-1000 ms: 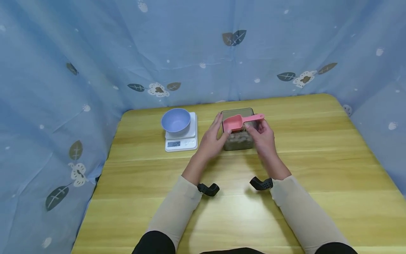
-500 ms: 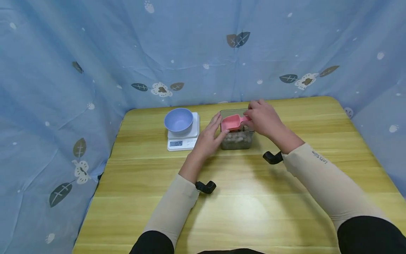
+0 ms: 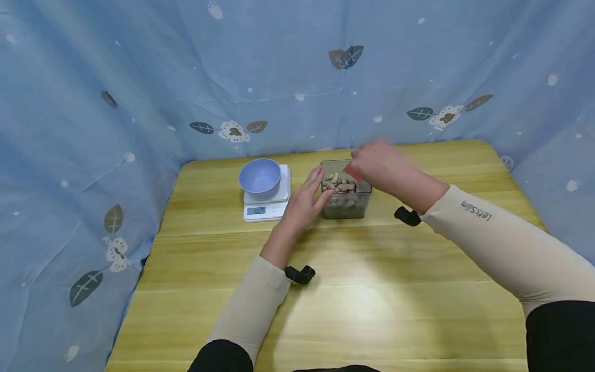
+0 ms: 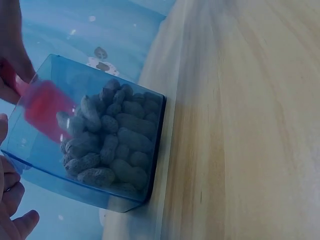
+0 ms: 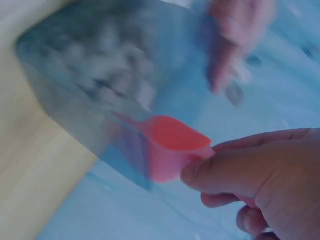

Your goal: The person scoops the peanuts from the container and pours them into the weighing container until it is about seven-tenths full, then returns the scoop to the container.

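Note:
A clear smoky plastic container (image 3: 345, 213), part filled with unshelled peanuts (image 3: 339, 185), stands toward the back of the table. My right hand (image 3: 378, 164) grips the handle of a pink scoop (image 5: 172, 147) from above, palm side down. In the left wrist view the head of the scoop (image 4: 47, 110) dips inside the container, its lip right at the peanuts (image 4: 112, 137). From the head, the hand hides most of the scoop. Extended along the container's left side is my left hand (image 3: 303, 202), fingers straight and thumb near the front rim.
Left of the container sits a white digital kitchen scale (image 3: 279, 211) with a lit display. On it rests a lilac bowl (image 3: 260, 176). A blue patterned curtain (image 3: 297, 77) hangs right behind the wooden table (image 3: 325, 320).
My right hand has turned over and taken an overhand grip on the scoop handle. The scoop has tipped from lying across the rim down into the container. My left hand stays about where it was.

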A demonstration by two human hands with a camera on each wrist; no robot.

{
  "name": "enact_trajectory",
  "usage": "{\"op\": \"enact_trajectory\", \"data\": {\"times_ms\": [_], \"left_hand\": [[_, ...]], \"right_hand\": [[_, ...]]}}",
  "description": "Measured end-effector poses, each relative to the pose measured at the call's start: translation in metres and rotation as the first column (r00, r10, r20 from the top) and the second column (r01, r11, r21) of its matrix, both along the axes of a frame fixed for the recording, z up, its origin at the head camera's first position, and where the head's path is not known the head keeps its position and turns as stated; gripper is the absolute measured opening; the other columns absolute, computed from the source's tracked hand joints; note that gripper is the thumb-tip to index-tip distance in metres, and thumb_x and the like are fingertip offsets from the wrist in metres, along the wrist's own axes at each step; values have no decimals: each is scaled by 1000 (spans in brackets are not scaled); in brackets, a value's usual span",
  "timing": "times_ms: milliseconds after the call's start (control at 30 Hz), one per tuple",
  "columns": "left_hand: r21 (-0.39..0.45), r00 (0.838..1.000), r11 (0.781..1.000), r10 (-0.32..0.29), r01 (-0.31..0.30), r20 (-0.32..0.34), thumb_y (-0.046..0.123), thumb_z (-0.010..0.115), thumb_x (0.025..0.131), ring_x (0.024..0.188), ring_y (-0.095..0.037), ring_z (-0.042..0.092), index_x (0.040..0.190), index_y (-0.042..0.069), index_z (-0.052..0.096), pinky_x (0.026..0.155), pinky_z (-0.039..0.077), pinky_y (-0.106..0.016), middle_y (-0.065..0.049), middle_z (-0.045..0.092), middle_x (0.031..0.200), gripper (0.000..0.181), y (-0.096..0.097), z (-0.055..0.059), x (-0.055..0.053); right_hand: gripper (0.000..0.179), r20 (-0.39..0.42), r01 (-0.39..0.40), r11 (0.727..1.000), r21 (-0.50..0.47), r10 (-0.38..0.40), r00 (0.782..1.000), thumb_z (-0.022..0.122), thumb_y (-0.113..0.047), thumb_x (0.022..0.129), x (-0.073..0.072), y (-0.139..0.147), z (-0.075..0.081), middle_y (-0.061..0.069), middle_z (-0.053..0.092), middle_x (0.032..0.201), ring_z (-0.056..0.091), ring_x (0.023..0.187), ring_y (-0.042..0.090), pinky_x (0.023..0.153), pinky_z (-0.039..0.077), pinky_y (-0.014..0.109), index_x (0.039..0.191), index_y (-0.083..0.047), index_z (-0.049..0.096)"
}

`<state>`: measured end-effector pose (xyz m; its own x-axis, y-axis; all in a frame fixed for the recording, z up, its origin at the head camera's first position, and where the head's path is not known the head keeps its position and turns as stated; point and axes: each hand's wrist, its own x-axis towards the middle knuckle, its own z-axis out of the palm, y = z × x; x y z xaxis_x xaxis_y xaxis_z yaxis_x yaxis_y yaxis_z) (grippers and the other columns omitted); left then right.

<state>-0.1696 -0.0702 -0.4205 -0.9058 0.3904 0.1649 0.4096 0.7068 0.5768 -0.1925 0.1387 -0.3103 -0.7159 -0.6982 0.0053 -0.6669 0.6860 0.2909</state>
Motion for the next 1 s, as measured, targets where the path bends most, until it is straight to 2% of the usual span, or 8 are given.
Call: {"op": "enact_trajectory", "data": {"times_ms": [67,167,267,400,500,700,800,1000], "left_hand": [[7,1000,1000,-3,3,-5,59,30,95,143,-14,20,151,24,16,114,27,-37,16,4,157,68,0,1,0],[11,1000,1000,-13,13,-5,58,31,96,143,-14,20,151,25,15,114,27,-37,16,4,157,67,2,0,0],[5,1000,1000,-3,3,1,57,32,96,142,-13,20,151,27,14,114,28,-37,19,2,156,65,4,-1,1],[15,999,999,34,-34,12,53,37,97,142,-11,20,151,28,16,114,27,-36,23,3,155,63,3,-2,2],[18,999,999,37,-37,5,52,39,97,143,-12,19,151,27,16,115,25,-36,22,3,155,64,3,-2,3],[13,999,999,47,-47,-6,53,38,96,143,-11,19,151,25,17,115,23,-34,22,1,155,65,3,-4,3],[18,999,999,46,-46,-16,52,39,97,142,-10,19,151,24,18,115,23,-33,21,2,155,64,4,-6,4],[24,998,999,47,-46,-36,54,37,96,142,-9,18,151,23,18,115,23,-32,19,4,155,65,6,-6,3]], "right_hand": [[13,-42,-30,998,61,33,999,75,-9,77,-1,-5,-7,2,59,73,53,66,22,55,45,34,81,-21,71],[6,-63,-36,996,83,42,997,76,-17,78,-3,-5,-15,2,61,76,54,69,23,59,46,35,79,-19,70],[7,-28,-64,998,7,64,998,74,-8,78,-4,2,-19,4,60,74,54,66,23,58,47,35,75,-12,69],[17,86,-92,983,-157,106,991,68,5,79,-6,13,-21,2,52,66,46,56,18,51,41,31,71,-10,69],[19,137,-54,969,-240,89,987,66,4,80,-8,17,-26,0,50,64,43,55,16,49,36,29,69,-11,68],[13,116,-10,954,-299,47,992,66,2,80,-8,16,-38,4,57,68,52,57,17,50,46,30,73,-7,70],[11,161,-3,955,-297,54,985,68,-2,81,-5,14,-36,3,57,68,51,58,17,51,46,31,72,-8,70],[16,270,72,940,-335,23,962,68,-8,84,-1,17,-35,2,55,68,47,61,16,57,41,31,69,-10,67]]}}
